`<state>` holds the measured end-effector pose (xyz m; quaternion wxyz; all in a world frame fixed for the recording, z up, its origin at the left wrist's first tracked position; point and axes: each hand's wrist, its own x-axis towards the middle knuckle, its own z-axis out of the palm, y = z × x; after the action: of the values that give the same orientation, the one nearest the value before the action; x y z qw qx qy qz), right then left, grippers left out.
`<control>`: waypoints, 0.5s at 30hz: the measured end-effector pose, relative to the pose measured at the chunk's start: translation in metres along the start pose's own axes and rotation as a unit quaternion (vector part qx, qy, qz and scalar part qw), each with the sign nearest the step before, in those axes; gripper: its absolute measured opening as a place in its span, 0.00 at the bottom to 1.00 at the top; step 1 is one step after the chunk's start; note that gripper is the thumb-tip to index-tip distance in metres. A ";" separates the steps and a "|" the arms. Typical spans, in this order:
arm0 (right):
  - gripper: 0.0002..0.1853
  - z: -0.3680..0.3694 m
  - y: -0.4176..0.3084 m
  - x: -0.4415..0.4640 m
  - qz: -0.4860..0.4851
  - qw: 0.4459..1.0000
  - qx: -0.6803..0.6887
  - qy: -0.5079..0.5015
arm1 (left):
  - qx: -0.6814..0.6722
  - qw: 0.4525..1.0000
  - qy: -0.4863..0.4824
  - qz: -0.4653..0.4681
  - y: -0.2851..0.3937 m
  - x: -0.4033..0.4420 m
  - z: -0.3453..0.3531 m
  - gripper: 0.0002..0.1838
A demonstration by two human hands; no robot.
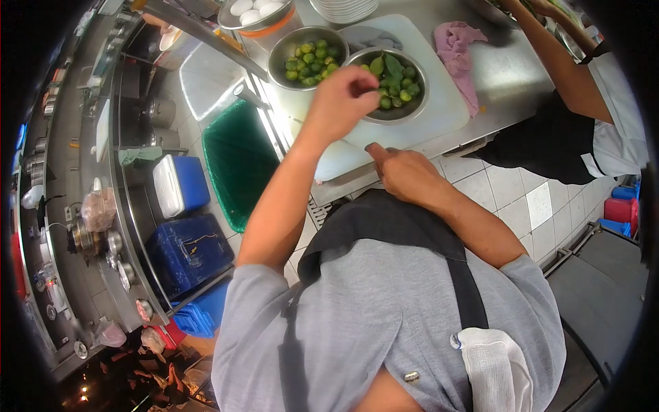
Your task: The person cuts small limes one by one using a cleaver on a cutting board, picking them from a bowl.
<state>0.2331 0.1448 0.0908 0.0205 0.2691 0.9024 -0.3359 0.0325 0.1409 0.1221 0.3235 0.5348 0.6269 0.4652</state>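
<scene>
My left hand (343, 103) is over the near-left rim of a steel bowl (420, 103) of small green limes (405, 89) and leaves (393, 66). Its fingers are curled inward, and whatever they may hold is hidden. Beside it, a second steel bowl (273, 58) holds more small green limes (312, 58). Closed and low at the board's near edge, my right hand (403, 172) grips what looks like a knife (353, 144); its thin blade points left and barely shows against the white cutting board (439, 127).
A pink cloth (458, 55) lies at the board's right edge. Behind are stacked plates (344, 8) and a bowl of eggs (250, 10). A green-lined bin (240, 158) stands left below the counter, near blue coolers (189, 247). Another person (583, 89) works at right.
</scene>
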 end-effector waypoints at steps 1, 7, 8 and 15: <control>0.17 -0.001 0.000 -0.001 -0.003 1.000 0.008 0.007 | -0.080 0.996 0.029 -0.021 0.000 -0.017 -0.009 0.09; 0.11 0.005 0.008 0.001 0.005 0.999 0.036 0.023 | 0.058 0.971 0.231 -0.001 -0.075 -0.109 -0.024 0.09; 0.11 0.006 0.009 0.003 0.004 0.999 0.039 0.028 | 0.100 0.967 0.233 0.013 -0.088 -0.114 -0.020 0.09; 0.13 -0.003 0.001 0.000 -0.002 0.999 0.042 0.010 | 0.238 0.934 0.249 0.092 -0.112 -0.129 -0.010 0.09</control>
<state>0.2343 0.1475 0.0928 -0.0011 0.2710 0.8883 -0.3707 0.0107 0.0133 0.0093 -0.0235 0.5185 0.7279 0.4481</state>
